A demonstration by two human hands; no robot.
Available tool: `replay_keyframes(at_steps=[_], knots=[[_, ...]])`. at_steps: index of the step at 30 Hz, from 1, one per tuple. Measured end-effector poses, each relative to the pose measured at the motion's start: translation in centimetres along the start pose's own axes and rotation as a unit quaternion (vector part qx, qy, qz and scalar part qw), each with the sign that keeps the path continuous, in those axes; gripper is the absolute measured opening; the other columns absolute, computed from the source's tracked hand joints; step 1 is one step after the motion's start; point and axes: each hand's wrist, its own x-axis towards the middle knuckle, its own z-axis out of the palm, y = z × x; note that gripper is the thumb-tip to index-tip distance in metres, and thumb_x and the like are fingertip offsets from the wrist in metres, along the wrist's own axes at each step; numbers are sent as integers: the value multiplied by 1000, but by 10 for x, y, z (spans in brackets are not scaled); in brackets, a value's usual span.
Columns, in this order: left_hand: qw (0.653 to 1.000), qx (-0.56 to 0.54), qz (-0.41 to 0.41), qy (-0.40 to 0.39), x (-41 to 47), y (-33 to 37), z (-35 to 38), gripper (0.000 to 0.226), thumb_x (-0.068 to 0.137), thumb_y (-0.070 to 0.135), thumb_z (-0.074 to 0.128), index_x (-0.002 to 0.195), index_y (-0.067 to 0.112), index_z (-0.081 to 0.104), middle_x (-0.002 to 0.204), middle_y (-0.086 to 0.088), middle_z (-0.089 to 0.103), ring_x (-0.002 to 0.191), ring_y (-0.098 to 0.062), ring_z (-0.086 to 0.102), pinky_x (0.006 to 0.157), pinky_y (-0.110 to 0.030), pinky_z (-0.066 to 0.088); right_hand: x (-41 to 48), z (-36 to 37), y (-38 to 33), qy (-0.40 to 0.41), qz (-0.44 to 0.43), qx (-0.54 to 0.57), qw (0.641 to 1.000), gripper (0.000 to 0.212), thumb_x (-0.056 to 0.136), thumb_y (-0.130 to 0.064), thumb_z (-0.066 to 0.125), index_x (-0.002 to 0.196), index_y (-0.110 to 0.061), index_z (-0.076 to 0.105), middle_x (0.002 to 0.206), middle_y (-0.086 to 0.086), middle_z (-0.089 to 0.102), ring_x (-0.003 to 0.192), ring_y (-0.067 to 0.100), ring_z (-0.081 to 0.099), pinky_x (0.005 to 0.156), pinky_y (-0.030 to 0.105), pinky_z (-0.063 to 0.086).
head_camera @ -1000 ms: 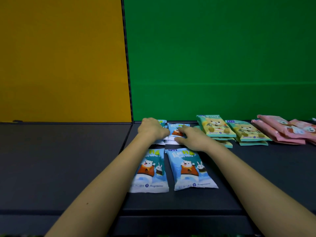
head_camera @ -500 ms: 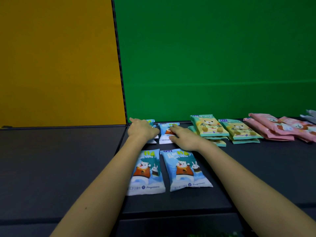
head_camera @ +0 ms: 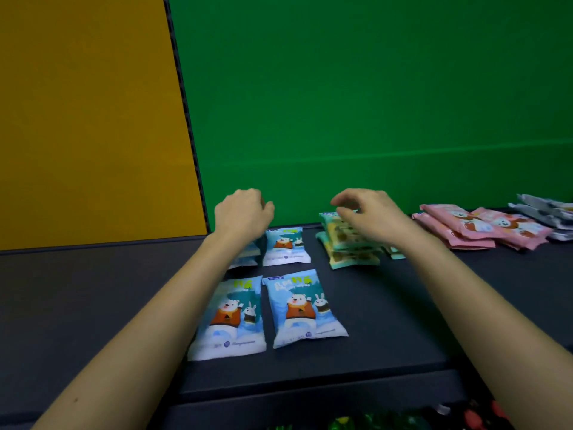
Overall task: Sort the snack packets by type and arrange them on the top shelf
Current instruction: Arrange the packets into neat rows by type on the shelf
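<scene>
Left hand [head_camera: 243,214] and right hand [head_camera: 370,214] are shown loosely curled, pinching nothing; green packets [head_camera: 353,259] should be squared evenly.

Both hands have risen off the rear blue packets. The left hand [head_camera: 245,212] now hovers, fingers curled, above the rear-left packet [head_camera: 248,254]. The right hand [head_camera: 369,212] has shifted right, over the green stack [head_camera: 350,256]. The rear-right packet [head_camera: 286,246] now lies fully uncovered.
</scene>
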Motion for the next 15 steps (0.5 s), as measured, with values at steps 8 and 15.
replay_keyframes(at_steps=[8, 15], knots=[[991, 5, 7, -134, -6, 101, 17, 65, 91, 60, 32, 108, 4, 62, 118, -19, 61, 108, -35, 56, 81, -35, 42, -5, -19, 99, -100, 135, -153, 974, 53, 92, -44, 46, 128, -6, 50, 135, 17, 51, 124, 31, 46, 98, 35, 38], [975, 29, -84, -203, -4, 154, 43, 89, 71, 82, 40, 119, 9, 59, 129, -11, 57, 118, -30, 53, 90, -34, 43, 5, -13, 118, -129, 149, -175, 965, 88, 73, -78, 42, 124, -6, 52, 131, 17, 53, 120, 31, 51, 94, 36, 43]])
